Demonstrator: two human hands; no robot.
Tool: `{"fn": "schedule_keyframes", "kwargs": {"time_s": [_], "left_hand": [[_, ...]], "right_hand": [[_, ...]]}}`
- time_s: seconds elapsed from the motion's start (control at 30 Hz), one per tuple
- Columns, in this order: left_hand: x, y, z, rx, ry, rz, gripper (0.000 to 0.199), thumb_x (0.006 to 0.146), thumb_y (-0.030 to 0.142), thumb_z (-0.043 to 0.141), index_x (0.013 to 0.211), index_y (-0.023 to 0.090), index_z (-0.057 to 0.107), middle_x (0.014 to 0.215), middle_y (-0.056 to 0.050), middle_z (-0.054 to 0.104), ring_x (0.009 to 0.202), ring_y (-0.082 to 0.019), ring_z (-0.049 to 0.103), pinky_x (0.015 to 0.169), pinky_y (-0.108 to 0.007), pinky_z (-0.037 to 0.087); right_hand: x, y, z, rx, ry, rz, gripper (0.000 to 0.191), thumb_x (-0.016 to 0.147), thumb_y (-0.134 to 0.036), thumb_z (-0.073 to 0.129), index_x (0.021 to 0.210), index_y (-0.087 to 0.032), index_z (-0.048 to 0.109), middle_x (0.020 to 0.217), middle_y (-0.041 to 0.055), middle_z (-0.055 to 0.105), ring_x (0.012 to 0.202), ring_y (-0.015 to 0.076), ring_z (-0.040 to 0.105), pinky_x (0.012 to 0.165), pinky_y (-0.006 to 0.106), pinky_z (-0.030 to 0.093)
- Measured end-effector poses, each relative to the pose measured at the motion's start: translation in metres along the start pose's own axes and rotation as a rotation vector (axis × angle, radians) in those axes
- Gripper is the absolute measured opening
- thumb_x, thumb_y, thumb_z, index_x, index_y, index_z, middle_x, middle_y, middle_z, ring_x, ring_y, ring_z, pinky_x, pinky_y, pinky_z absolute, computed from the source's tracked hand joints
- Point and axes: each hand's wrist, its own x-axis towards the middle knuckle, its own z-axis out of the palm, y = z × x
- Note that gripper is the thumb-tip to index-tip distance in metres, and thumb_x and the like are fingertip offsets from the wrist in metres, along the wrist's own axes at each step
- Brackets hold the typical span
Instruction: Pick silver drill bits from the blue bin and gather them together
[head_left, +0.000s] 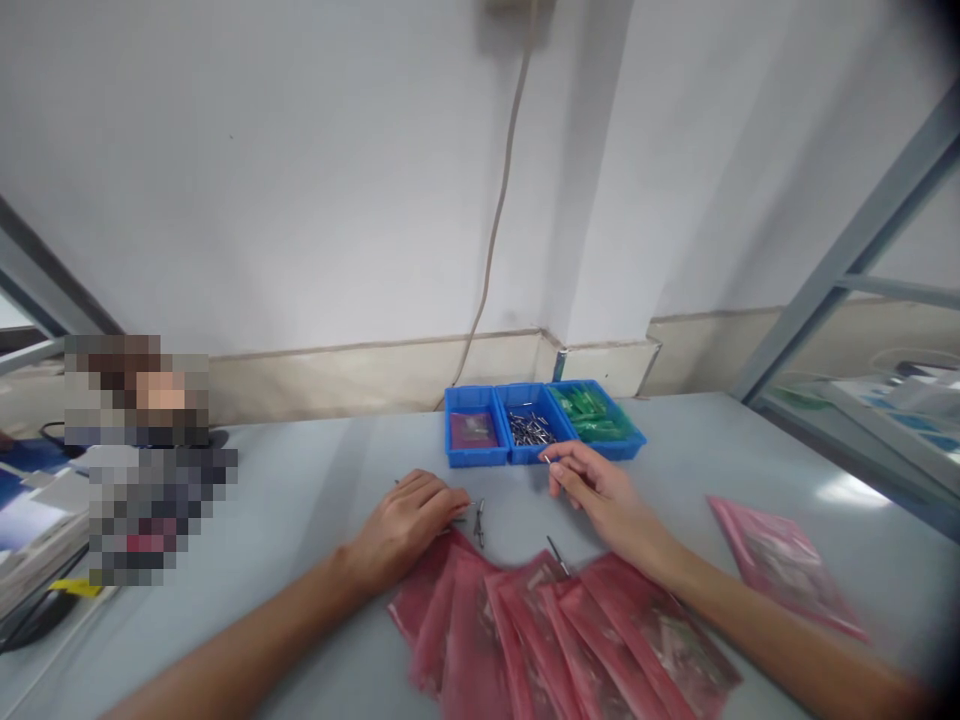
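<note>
Our right fingers [574, 484] pinch a pin [548, 460] at the middle bin's [526, 455] five o'clock. Our left fingers [448, 500] curl; hold indiscernible.

The one view looks forward and down from the wearer's head, above and behind the pinching right hand [604, 488], near enough that both forearms [262, 630] reach in from below, yet wide enough to hold the wall [337, 180] beyond the grip and tabletop [300, 475] on either side.
</note>
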Motion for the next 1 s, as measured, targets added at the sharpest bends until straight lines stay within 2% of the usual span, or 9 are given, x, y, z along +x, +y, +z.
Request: {"fn": "schedule_keyframes", "kwargs": {"time_s": [0.33,0.53,0.77,1.0], "left_hand": [[0.0032,0.0025,-0.0024,-0.032,0.036,-0.051,0.011,0.11,0.02,0.056,0.114,0.019,0.066,0.096,-0.004,0.071,0.09,-0.018,0.065,0.086,-0.032,0.053],[0.0006,-0.0021,0.0017,-0.087,-0.009,-0.082,0.018,0.111,0.017,0.05,0.12,0.02,0.065,0.111,-0.007,0.072,0.102,-0.019,0.065,0.092,-0.032,0.055],[-0.0027,-0.0049,0.003,-0.123,-0.028,-0.082,0.024,0.111,0.014,0.044,0.127,0.019,0.062,0.119,-0.01,0.069,0.111,-0.021,0.063,0.097,-0.036,0.055],[0.0016,-0.0018,-0.0005,-0.117,-0.008,-0.045,0.025,0.11,0.008,0.043,0.123,0.018,0.062,0.119,-0.011,0.068,0.109,-0.021,0.061,0.097,-0.036,0.054]], "right_hand": [[-0.0016,-0.0041,-0.0004,-0.017,0.006,0.001,0.032,0.106,-0.053,0.054,0.109,-0.023,0.064,0.082,0.0004,0.065,0.069,0.0179,0.053,0.068,0.032,0.044],[-0.0007,0.0012,-0.0003,-0.026,0.022,-0.015,0.031,0.106,-0.053,0.055,0.108,-0.023,0.063,0.086,0.0,0.063,0.068,0.0165,0.054,0.068,0.032,0.045],[0.0004,0.0021,0.0002,-0.016,0.044,-0.003,0.032,0.104,-0.053,0.057,0.111,-0.023,0.064,0.09,0.0015,0.063,0.07,0.017,0.056,0.07,0.033,0.049],[0.0,0.0033,0.0003,-0.034,0.037,-0.016,0.029,0.105,-0.05,0.055,0.111,-0.023,0.065,0.09,0.0017,0.063,0.071,0.0176,0.057,0.071,0.033,0.051]]}}
